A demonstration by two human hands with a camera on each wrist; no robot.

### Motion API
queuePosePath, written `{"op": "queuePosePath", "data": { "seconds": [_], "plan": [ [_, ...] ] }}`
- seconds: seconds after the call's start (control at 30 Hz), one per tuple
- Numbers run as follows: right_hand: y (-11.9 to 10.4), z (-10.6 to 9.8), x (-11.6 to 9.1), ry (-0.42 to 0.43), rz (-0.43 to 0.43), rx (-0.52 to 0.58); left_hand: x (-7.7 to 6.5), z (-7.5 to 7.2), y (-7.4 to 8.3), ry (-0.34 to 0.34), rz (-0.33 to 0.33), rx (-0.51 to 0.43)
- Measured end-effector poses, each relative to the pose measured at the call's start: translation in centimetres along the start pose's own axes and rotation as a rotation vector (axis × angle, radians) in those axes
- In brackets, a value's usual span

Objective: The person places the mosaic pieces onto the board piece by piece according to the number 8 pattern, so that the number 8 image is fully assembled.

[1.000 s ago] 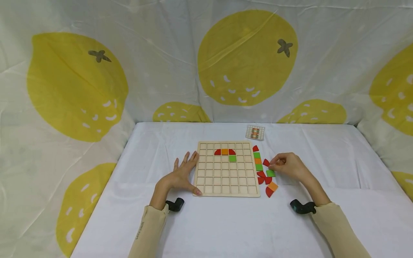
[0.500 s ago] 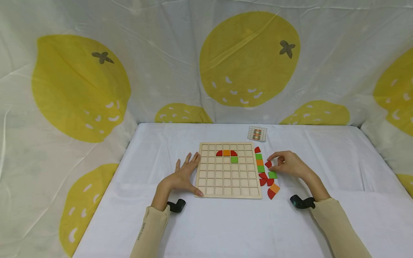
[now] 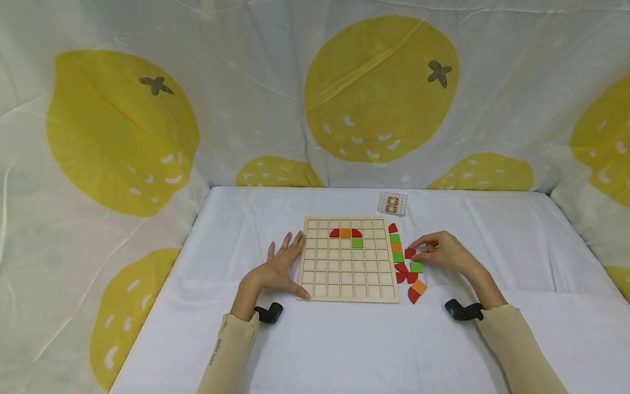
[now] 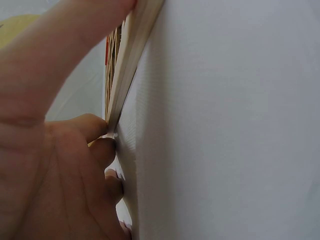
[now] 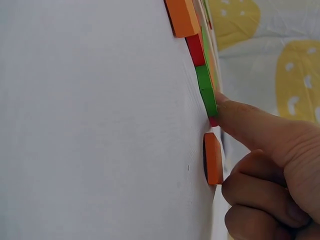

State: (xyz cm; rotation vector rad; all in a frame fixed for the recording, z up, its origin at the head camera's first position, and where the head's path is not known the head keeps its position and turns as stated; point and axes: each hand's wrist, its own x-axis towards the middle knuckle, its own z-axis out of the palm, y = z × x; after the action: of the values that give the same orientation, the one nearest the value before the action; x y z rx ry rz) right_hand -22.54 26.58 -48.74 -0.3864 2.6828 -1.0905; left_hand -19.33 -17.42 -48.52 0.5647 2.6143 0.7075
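Note:
A square wooden grid board (image 3: 349,276) lies on the white cloth. In its upper cells sit a red quarter-circle tile (image 3: 334,233), an orange square tile (image 3: 345,232), another red quarter-circle and a green square tile (image 3: 357,243). My left hand (image 3: 275,271) rests with spread fingers along the board's left edge, thumb at the near corner; the left wrist view shows fingertips touching the rim. Right of the board, my right hand (image 3: 445,253) pinches a red quarter-circle tile (image 3: 410,253) between thumb and forefinger. An orange piece (image 5: 213,159) stands near its curled fingers in the right wrist view.
Loose tiles line the board's right side: green squares (image 3: 415,267), orange squares (image 3: 419,287) and several red quarter-circles (image 3: 412,296). A small pattern card (image 3: 392,203) lies behind the board. Lemon-print cloth (image 3: 379,87) hangs at the back and sides.
The red quarter-circle at my right fingertips has turned and shifted slightly, and those fingers have drawn closer around it. The left hand and the board keep their places.

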Motion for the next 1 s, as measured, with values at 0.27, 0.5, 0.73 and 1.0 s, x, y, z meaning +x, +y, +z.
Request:
{"op": "queuePosePath", "data": {
  "seconds": [0.27,0.5,0.73,1.0],
  "plan": [
    [0.1,0.2,0.1,0.002,0.024,0.006,0.1,0.1,0.0,0.001,0.007,-0.001],
    [-1.4,0.8,0.8,-0.012,-0.047,0.027,0.1,0.1,-0.1,0.002,-0.003,0.002],
    [-4.4,3.0,2.7,-0.100,-0.137,0.047,0.0,0.0,-0.3,-0.004,-0.003,0.003],
    [-6.9,5.3,4.2,-0.140,-0.191,0.042,0.0,0.0,-0.2,-0.006,0.001,-0.004]
  ]
}}
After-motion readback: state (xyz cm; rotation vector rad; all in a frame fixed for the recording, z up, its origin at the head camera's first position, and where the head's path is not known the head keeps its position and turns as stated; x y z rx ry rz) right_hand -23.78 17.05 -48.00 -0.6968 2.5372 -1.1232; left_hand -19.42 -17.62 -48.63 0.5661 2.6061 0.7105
